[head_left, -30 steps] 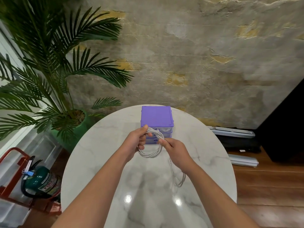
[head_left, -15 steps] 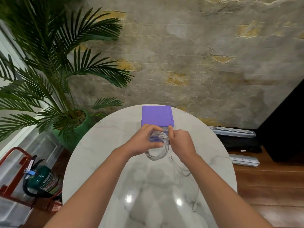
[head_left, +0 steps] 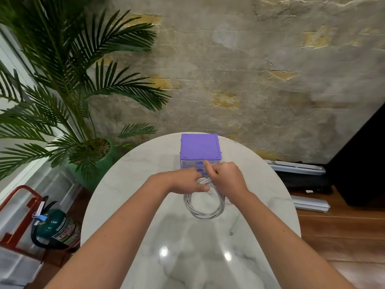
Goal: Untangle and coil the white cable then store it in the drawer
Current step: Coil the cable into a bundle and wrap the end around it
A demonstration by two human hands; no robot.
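Marble table (head_left: 145, 205), fire extinguisher (head_left: 56, 228) label unreadable

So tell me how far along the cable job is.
Mostly coiled: the white cable forms a bundle of loops on the table. Left hand and right hand grip its top; a loose tail end remains. The purple drawer unit looks closed, so storing is left.

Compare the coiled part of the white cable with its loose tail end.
The coiled part is a ring of several bundled turns; the loose tail is one thin strand. The coil is held at its top by the left hand and right hand; the tail lies free, ending in a small plug. Both rest on the marble table.
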